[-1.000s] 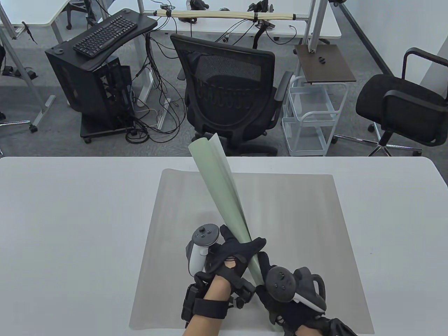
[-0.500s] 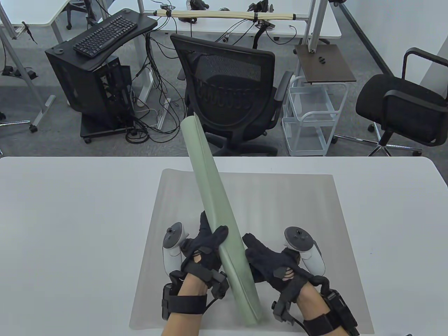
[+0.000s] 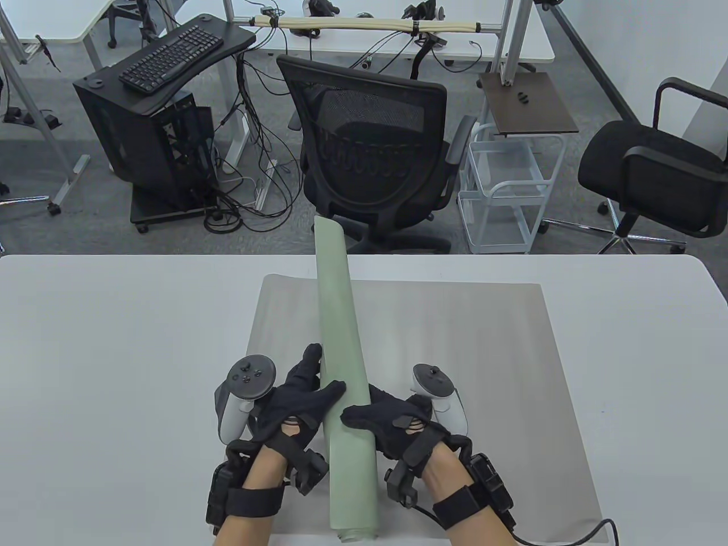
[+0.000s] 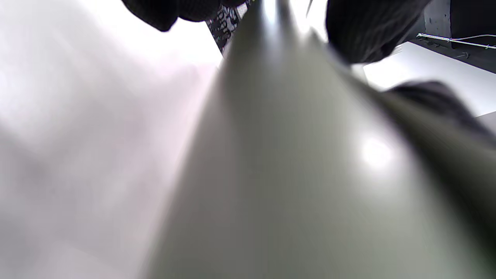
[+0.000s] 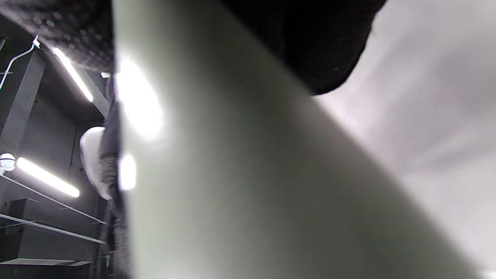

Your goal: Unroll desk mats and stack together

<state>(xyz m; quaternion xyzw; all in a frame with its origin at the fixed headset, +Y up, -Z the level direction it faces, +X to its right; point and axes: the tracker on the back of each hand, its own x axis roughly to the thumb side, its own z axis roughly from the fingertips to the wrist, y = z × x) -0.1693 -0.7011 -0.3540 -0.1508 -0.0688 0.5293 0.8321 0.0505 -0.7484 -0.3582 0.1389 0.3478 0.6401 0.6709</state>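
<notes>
Table view | rolled green mat lies between both hands | left hand and right hand fingers curl over it, holding it | grey mat flat beneath.

Two desk mats are in sight: one grey mat lying flat on the one white table, and one green mat rolled up on it, left of centre. Two gloved hands are near: the left hand and the right hand. Two office chairs stand far behind.
</notes>
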